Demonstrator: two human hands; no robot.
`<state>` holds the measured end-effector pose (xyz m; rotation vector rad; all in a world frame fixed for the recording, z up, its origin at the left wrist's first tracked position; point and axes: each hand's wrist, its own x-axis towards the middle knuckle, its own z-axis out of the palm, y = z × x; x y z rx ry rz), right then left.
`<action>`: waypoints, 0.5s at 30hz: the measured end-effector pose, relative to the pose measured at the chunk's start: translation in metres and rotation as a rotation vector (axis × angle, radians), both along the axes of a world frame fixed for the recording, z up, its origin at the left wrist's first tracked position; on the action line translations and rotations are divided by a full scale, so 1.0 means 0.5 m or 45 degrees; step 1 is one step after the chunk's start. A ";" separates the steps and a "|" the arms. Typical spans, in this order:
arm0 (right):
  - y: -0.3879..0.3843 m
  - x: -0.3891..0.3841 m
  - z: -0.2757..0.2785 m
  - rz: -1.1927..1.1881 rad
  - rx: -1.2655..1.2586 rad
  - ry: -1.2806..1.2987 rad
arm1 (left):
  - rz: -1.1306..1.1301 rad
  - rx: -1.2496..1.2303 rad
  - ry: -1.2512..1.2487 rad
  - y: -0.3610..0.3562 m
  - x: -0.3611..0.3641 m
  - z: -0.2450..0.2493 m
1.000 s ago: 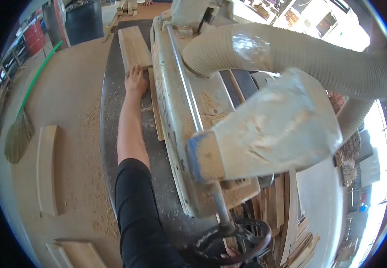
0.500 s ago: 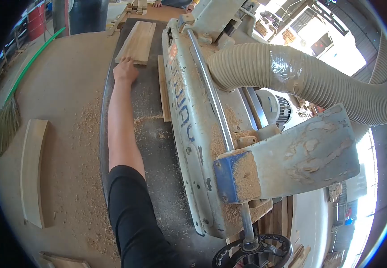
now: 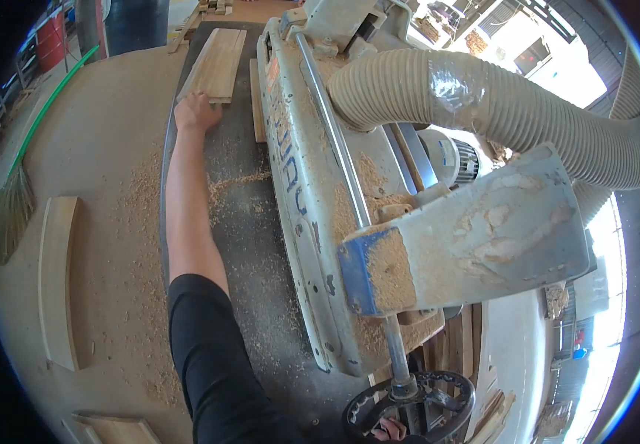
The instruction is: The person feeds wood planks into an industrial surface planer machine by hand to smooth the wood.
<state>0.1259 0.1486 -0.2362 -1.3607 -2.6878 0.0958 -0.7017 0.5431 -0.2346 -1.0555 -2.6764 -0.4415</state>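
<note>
My left hand (image 3: 196,112) reaches out over the dark machine table, fingers closed on the near end of the light wooden boards (image 3: 218,63). These boards appear to lie against each other, pointing away from me. Another wooden board (image 3: 258,103) lies to their right, along the side of the planer (image 3: 301,200). At the bottom edge, my right hand (image 3: 389,428) is partly hidden behind the black handwheel (image 3: 438,379), its fingers curled at the rim.
A ribbed dust hose (image 3: 394,85) arches over the machine. Sawdust (image 3: 150,200) litters the floor and table. On the left are a loose board (image 3: 57,281) and a green-handled broom (image 3: 13,211). More boards (image 3: 116,429) lie at bottom left.
My right hand has come into view at the handwheel. The board beside the planer has slid farther away. My left hand stays at the boards' end. Another person's hands have left the view.
</note>
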 end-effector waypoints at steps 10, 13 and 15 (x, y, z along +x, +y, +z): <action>0.013 0.004 0.020 0.219 0.070 0.265 | -0.182 0.066 0.111 -0.374 0.259 0.018; 0.014 0.022 -0.001 0.264 0.069 0.319 | -0.248 0.014 0.098 -0.538 0.359 0.047; 0.017 0.020 0.008 0.309 0.103 0.338 | -0.248 -0.094 0.018 -0.666 0.443 0.057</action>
